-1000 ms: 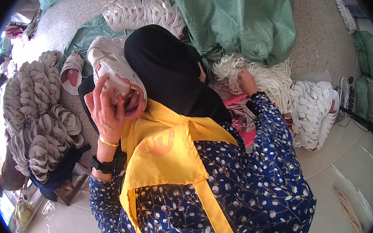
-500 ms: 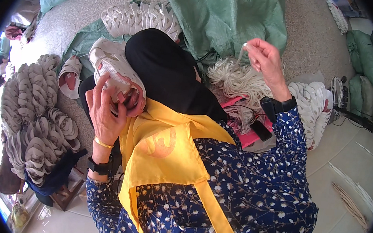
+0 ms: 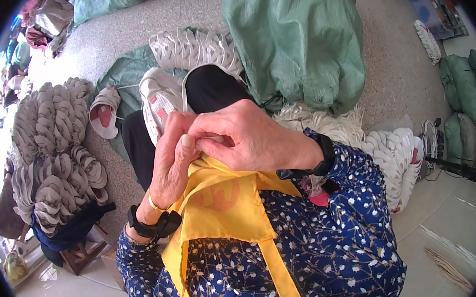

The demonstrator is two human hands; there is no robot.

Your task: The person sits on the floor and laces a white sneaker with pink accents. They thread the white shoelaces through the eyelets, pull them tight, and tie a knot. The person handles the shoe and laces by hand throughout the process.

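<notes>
Beyond left hand (image 3: pixel 170 162) and right hand (image 3: pixel 259 137), both pinching, contents hidden, the white shoe (image 3: pixel 156 99) may slip if tugged

Shoe (image 3: pixel 159 93) between stacked uppers (image 3: pixel 53 126), left, and laces (image 3: pixel 328 121), right; sack (image 3: pixel 295 46) beyond.

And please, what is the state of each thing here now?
Right hand: fingers pinched, contents hidden
Left hand: fingers bent, partly behind the right
Shoe: partly hidden by the hands
Lace: curving along the knee
Lone shoe: pink inside showing
Grey stacks: nested in rows
Lace heap: loose
Big sack: wrinkled
Apron: worn
</notes>
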